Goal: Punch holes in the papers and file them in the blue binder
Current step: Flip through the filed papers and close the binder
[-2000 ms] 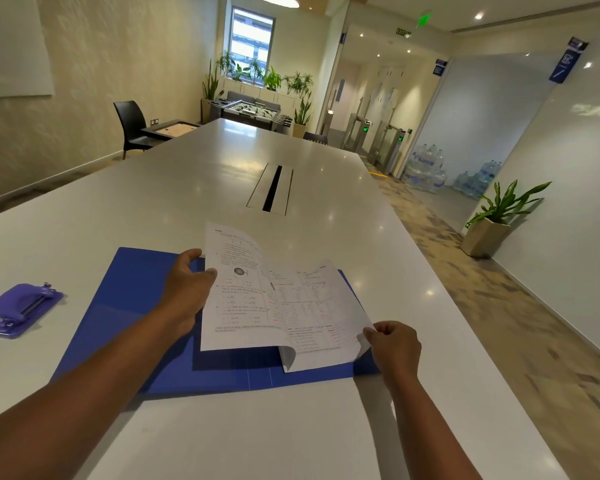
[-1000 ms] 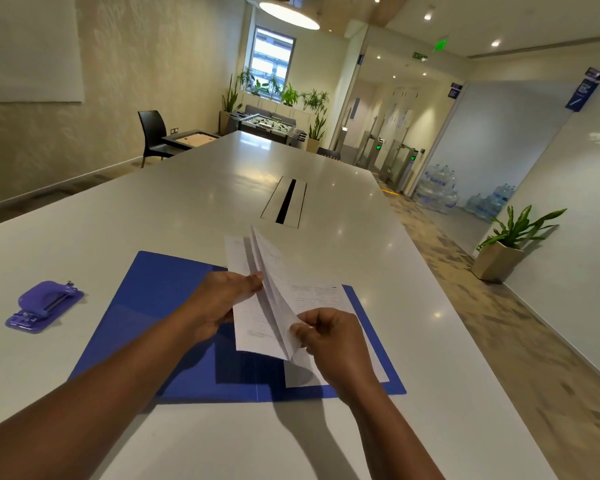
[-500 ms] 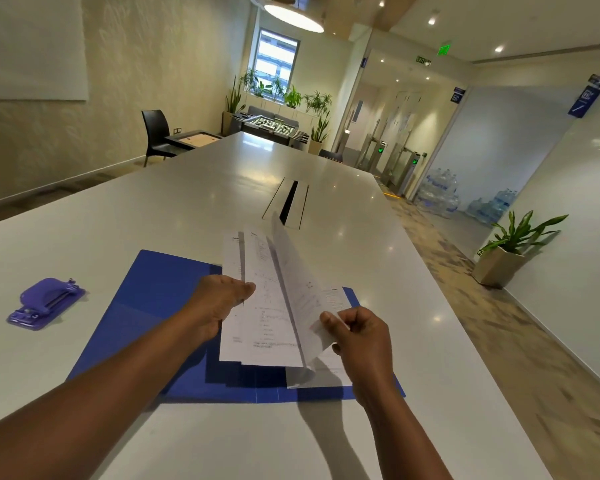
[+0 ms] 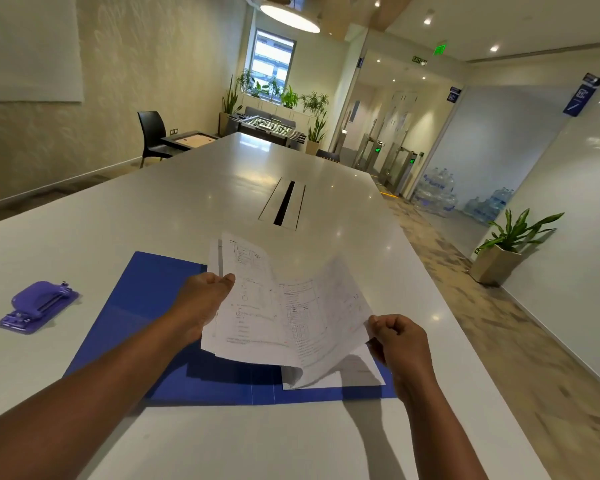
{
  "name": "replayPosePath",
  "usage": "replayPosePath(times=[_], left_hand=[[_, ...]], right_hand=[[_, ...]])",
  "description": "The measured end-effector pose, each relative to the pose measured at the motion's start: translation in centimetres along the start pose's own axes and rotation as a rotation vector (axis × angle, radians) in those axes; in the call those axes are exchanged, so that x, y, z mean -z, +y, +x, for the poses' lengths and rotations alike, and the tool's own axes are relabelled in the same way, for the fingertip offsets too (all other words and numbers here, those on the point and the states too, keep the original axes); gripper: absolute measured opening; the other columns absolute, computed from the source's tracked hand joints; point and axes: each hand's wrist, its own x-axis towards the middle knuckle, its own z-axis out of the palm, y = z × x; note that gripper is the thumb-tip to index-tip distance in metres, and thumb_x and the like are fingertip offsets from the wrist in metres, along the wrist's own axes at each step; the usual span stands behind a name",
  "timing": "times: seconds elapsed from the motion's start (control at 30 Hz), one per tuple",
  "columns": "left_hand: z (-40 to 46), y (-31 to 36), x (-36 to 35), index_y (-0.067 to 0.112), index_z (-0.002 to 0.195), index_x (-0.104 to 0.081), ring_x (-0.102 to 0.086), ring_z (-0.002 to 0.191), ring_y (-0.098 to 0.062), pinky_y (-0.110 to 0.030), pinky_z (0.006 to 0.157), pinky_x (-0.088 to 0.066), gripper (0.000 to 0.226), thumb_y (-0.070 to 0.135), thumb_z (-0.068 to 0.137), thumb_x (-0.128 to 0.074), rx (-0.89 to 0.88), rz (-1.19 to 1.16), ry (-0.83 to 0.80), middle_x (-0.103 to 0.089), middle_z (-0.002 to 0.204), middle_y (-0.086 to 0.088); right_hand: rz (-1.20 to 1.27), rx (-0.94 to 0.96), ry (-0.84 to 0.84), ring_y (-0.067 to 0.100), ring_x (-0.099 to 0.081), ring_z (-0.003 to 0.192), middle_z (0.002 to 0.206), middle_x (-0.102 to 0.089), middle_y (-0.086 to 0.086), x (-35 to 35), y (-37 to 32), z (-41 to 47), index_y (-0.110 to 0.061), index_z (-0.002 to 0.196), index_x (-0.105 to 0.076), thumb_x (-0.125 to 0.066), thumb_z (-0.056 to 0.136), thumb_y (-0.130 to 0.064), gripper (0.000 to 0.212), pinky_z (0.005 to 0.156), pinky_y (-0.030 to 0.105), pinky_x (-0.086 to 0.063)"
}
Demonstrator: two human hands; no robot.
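Papers (image 4: 274,306) hang above the open blue binder (image 4: 146,299), which lies flat on the white counter (image 4: 153,209). The left hand (image 4: 201,299) has its grip closed on the stack's left edge, thumb on top. The right hand (image 4: 395,337) pinches the right edge of the top sheet, which curves away from the rest. One more sheet (image 4: 357,372) lies on the binder beneath. A purple hole punch (image 4: 39,304) sits on the counter, well apart to the left.

Both hands — left hand (image 4: 201,303), right hand (image 4: 397,337) — hold printed papers (image 4: 284,306) above the open blue binder (image 4: 146,299).
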Motion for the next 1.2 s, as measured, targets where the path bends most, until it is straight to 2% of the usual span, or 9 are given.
replayPosePath(times=[0.33,0.43,0.53,0.63,0.73,0.83,0.9,1.07,1.2], left_hand=[[-0.5,0.7,-1.2,0.006,0.075,-0.058,-0.058,0.069,-0.018,-0.029,0.063,-0.052,0.039,0.037,0.087,-0.078,0.007,-0.093,-0.040,-0.062,0.076,-0.007],[-0.8,0.9,-1.3,0.011,0.072,-0.051,-0.054,0.074,-0.025,-0.036,0.069,-0.049,0.048,0.044,0.078,-0.085,-0.014,-0.137,-0.066,-0.058,0.078,-0.010],[-1.0,1.0,-1.9,0.017,0.068,-0.039,-0.053,0.067,-0.021,-0.032,0.065,-0.046,0.053,0.045,0.080,-0.082,-0.038,-0.165,-0.063,-0.051,0.072,-0.008],[-1.3,1.4,-2.3,0.014,0.097,-0.050,-0.070,0.073,-0.015,-0.031,0.060,-0.057,0.021,0.027,0.097,-0.067,-0.073,-0.147,0.016,-0.067,0.091,-0.008],[-1.4,1.3,-1.8,0.032,0.122,-0.039,-0.066,0.094,-0.023,-0.037,0.066,-0.058,0.041,0.011,0.098,-0.064,-0.137,-0.125,0.058,-0.056,0.118,-0.003],[-1.9,2.0,-1.5,0.023,0.107,-0.059,-0.064,0.096,-0.020,-0.032,0.070,-0.052,0.018,0.039,0.100,-0.059,-0.173,-0.032,0.057,-0.062,0.112,-0.001],[-2.1,2.5,-1.6,0.008,0.092,-0.066,-0.067,0.082,-0.024,-0.036,0.069,-0.052,0.057,0.064,0.093,-0.054,-0.116,-0.036,-0.001,-0.071,0.091,-0.005],[-1.9,2.1,-1.5,-0.003,0.095,-0.068,-0.068,0.076,-0.022,-0.035,0.068,-0.057,0.029,0.026,0.096,-0.068,-0.062,-0.069,-0.012,-0.075,0.091,-0.008],[-1.6,1.8,-1.4,0.001,0.102,-0.068,-0.072,0.094,-0.031,-0.051,0.091,-0.059,0.023,0.022,0.100,-0.062,-0.048,-0.098,-0.025,-0.075,0.100,-0.010]], right_hand=[[-0.132,0.191,-0.128,0.018,-0.070,0.069,0.076,-0.073,0.005,-3.7,-1.9,-2.1,-0.007,0.073,-0.063,-0.083,0.085,-0.017,0.026,0.061,0.027,-0.058],[-0.173,0.275,-0.220,0.015,-0.071,0.076,0.082,-0.074,-0.001,-5.2,-2.2,-3.3,-0.012,0.078,-0.064,-0.078,0.090,-0.018,0.019,0.067,0.033,-0.061],[-0.275,0.382,-0.298,0.007,-0.068,0.086,0.090,-0.072,-0.013,-6.5,-2.5,-4.6,-0.026,0.088,-0.068,-0.067,0.099,-0.020,0.013,0.070,0.019,-0.053],[-0.277,0.443,-0.277,-0.001,-0.066,0.082,0.085,-0.070,-0.018,-7.2,-2.8,-5.4,-0.032,0.087,-0.068,-0.068,0.098,-0.020,0.016,0.067,0.013,-0.050],[-0.211,0.476,-0.248,-0.010,-0.064,0.080,0.079,-0.068,-0.020,-7.8,-2.7,-5.9,-0.031,0.084,-0.069,-0.075,0.093,-0.021,0.014,0.063,0.009,-0.051],[-0.224,0.543,-0.259,-0.013,-0.062,0.087,0.081,-0.065,-0.027,-8.5,-2.4,-6.4,-0.033,0.092,-0.071,-0.073,0.094,-0.027,0.007,0.066,0.009,-0.052],[-0.261,0.590,-0.368,-0.013,-0.060,0.095,0.089,-0.064,-0.034,-8.7,-2.0,-6.7,-0.030,0.105,-0.074,-0.065,0.100,-0.029,0.010,0.074,0.010,-0.051],[-0.070,0.397,-0.296,0.005,-0.071,0.095,0.100,-0.076,-0.022,-6.9,-0.6,-4.8,-0.035,0.103,-0.075,-0.063,0.101,-0.034,0.012,0.085,0.024,-0.058],[-0.501,0.136,-0.095,0.015,-0.065,0.110,0.131,-0.068,-0.003,-3.2,3.9,0.2,-0.020,0.137,-0.060,-0.064,0.097,-0.043,0.046,0.101,0.038,-0.053]])
